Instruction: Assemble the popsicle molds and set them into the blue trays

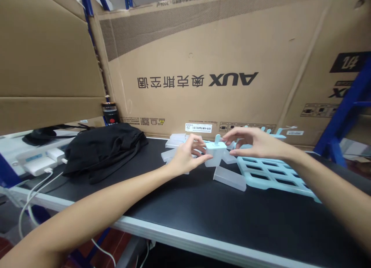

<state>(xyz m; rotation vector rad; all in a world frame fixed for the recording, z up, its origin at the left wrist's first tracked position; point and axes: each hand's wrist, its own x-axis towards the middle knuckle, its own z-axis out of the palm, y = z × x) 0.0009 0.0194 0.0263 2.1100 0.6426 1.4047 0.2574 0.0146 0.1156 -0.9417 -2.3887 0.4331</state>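
Note:
A translucent popsicle mould (pixel 213 158) with a light blue lid and upright stick handle (pixel 217 140) is held above the black table. My left hand (pixel 189 154) grips it at its left side between thumb and fingers. Close to its right side is my right hand (pixel 251 142), fingers apart and curved, with a gap between thumb and fingertips. A loose translucent mould (pixel 230 178) lies on its side just below. More translucent moulds (pixel 175 141) lie behind and beside my left hand. The light blue rack (pixel 269 175) with rectangular openings lies under my right forearm.
Several light blue stick lids (pixel 279 134) are behind the rack. A black cloth (pixel 106 148), a dark jar (pixel 110 113) and a white power strip with cables (pixel 39 162) are at the left. A large cardboard sheet (pixel 188 47) stands along the back of the table (pixel 179 214).

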